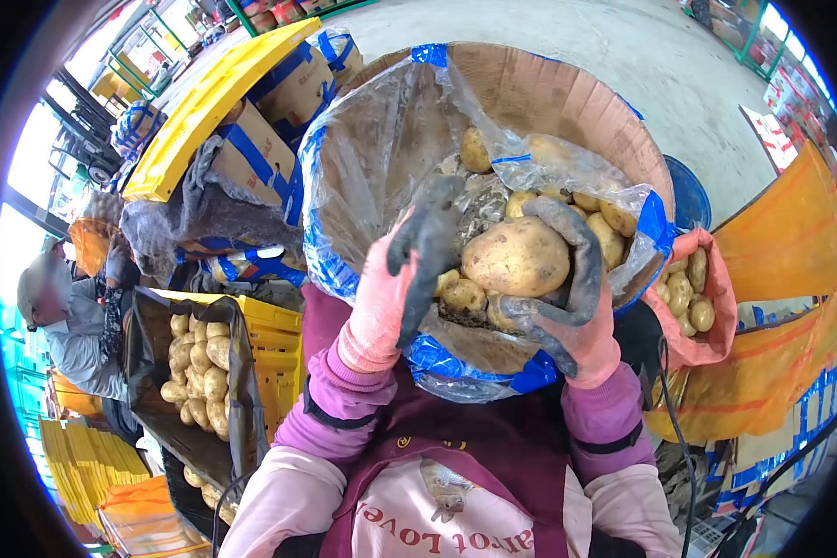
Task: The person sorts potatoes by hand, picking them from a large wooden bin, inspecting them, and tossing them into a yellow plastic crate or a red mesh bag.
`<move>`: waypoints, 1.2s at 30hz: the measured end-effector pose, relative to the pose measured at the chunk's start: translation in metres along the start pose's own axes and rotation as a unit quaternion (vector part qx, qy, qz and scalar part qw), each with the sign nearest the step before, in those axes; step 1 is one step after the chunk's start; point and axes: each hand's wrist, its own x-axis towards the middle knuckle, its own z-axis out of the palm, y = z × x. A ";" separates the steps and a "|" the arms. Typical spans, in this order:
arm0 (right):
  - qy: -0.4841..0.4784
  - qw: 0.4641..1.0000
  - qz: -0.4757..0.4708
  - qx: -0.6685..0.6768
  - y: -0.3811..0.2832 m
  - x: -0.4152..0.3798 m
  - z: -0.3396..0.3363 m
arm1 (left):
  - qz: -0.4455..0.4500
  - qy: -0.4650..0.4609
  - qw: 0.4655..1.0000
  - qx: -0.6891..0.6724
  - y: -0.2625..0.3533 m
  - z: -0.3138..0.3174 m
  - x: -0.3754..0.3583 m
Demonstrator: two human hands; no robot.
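A large potato sits in my right hand, whose gloved fingers wrap round its right side. My left hand, in a pink and dark grey glove, is just left of that potato, apart from it, with its fingers spread and slightly blurred. Both hands are over a big round cardboard bin with a clear plastic liner and blue tape on its rim. Inside lie several smaller potatoes and some dark soil.
On the right stands a pink sack of potatoes beside orange mesh sacks. At left are a dark-lined crate of potatoes, a yellow pallet, taped boxes and a co-worker in grey.
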 end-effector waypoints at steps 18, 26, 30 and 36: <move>0.022 0.881 -0.153 -0.448 0.014 -0.014 -0.021 | 0.157 -0.104 0.855 0.482 -0.001 0.029 -0.029; 0.009 0.998 0.023 -0.049 0.009 -0.009 -0.015 | 0.136 0.153 0.978 -0.040 0.066 -0.049 -0.077; 0.063 0.989 0.117 0.067 0.011 -0.007 -0.015 | 0.259 0.319 0.908 0.086 0.095 -0.145 -0.136; -0.079 0.976 0.120 -0.163 0.001 -0.008 0.000 | 0.153 0.456 0.685 0.547 0.138 -0.302 -0.203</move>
